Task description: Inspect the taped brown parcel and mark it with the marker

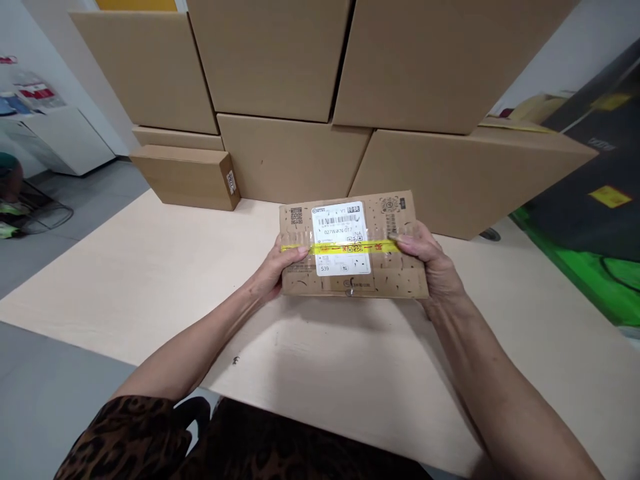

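Observation:
A small flat cardboard parcel (390, 273) lies on the pale wooden table (150, 280), with a white shipping label (340, 230) and a yellow tape strip (350, 248) across its top. My left hand (273, 270) grips the parcel's left end, thumb lying on the tape. My right hand (433, 263) grips the right end, thumb pressed on the tape too. Both hands are closed round the parcel's sides.
Large brown cartons (280, 60) are stacked against the table's far edge, with a small closed box (185, 177) at the left of them. A white cabinet (65, 140) stands far left on the grey floor. Green and black material (590, 267) lies at right.

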Demonstrator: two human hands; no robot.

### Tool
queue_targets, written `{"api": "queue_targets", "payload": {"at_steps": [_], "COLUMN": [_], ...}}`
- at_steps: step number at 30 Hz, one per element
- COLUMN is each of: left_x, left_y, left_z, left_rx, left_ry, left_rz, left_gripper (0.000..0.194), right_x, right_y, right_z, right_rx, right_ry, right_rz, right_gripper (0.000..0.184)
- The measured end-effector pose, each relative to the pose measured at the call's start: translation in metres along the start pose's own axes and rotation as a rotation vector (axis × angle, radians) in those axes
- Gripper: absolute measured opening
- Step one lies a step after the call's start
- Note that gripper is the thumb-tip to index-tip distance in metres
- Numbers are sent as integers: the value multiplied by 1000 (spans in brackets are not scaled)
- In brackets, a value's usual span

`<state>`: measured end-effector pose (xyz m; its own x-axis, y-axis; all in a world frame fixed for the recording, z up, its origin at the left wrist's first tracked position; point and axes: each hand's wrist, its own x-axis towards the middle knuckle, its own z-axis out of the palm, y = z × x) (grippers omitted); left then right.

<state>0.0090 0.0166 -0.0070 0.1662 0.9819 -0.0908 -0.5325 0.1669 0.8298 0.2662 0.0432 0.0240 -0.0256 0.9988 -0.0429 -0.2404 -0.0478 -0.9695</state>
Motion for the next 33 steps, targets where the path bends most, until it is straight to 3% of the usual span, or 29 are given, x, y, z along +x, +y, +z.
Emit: {"api": "queue_targets", "payload": {"at_steps": [6,10,17,20,29,33], "left_x": [-7,-10,-5,-2,1,7], "left_y": [3,3,1,-2,7,6], "left_z": [-3,-5,-5,-5,-3,-7], "left_rx": [84,177,130,143,12,21], "left_ry": [4,-25,43,12,74,61], "left_rz": [202,296,206,153,240,249], "left_gripper": [99,95,97,90,79,78], "right_x": [-1,-6,-15,-15,-8,-3], "right_y": [2,1,1,3,22,31], "right_z": [1,4,12,13,5,8], "right_rx": [-10,2,32,11,-77,-35], "right_ry": [-83,-81,-50,-23,-239,-240], "right_rz": [59,-46,-224,-288,-126,-188], "right_gripper": [80,80,74,73,92,87]}}
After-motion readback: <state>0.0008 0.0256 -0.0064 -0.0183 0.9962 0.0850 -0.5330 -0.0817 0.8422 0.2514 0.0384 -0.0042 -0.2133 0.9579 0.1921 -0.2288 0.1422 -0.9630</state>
